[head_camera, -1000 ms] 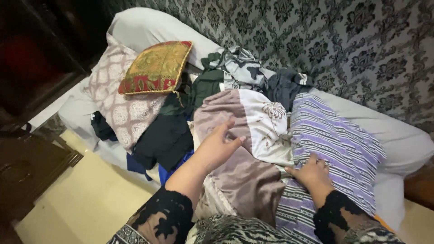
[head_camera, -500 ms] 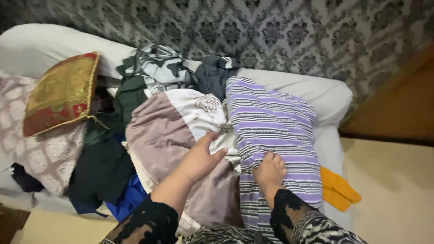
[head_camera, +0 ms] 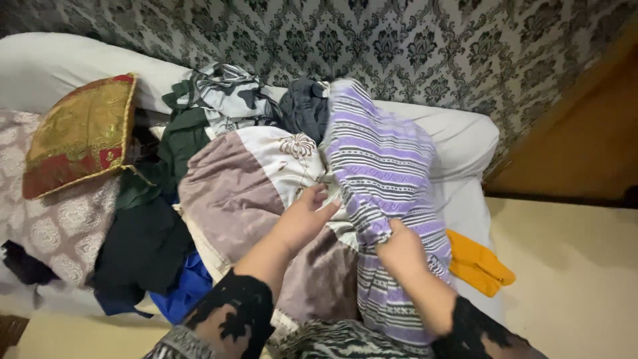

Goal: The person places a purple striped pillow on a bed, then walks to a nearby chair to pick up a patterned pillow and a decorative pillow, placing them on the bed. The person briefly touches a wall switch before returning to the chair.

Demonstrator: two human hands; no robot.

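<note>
Sorting barely begun: right hand [head_camera: 399,251] grips purple cloth [head_camera: 382,159] at centre frame, left hand [head_camera: 302,219] open on mauve cloth [head_camera: 232,193], heap [head_camera: 219,106] at upper left untouched.

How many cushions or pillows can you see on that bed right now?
2. A gold-and-red cushion leans at the left, resting on a pale patterned pillow that lies beneath it at the left edge. The clothes pile may hide more.

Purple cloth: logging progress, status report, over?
Right hand grips purple cloth. Left hand on mauve cloth. Clothes pile behind it.
</note>
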